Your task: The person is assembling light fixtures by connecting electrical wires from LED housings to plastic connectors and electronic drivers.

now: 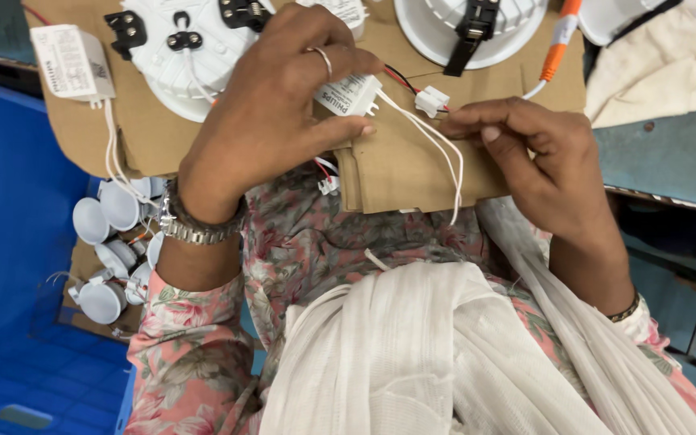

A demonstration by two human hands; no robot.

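My left hand (271, 113) grips a small white driver box (350, 94) between thumb and fingers, above a brown cardboard sheet (412, 165). White twin wires (445, 157) run from the box toward my right hand (537, 157), whose fingertips pinch them beside a small white plug connector (432, 101) on red and black leads. A round white downlight (191, 52) with black spring clips lies partly under my left hand.
A second white downlight (469, 32) and an orange-sleeved cable (559, 44) lie at the top. Another white driver box (72, 63) sits top left. A blue crate (18, 266) at the left holds several small white lamps (114, 242). A cloth (662, 64) lies top right.
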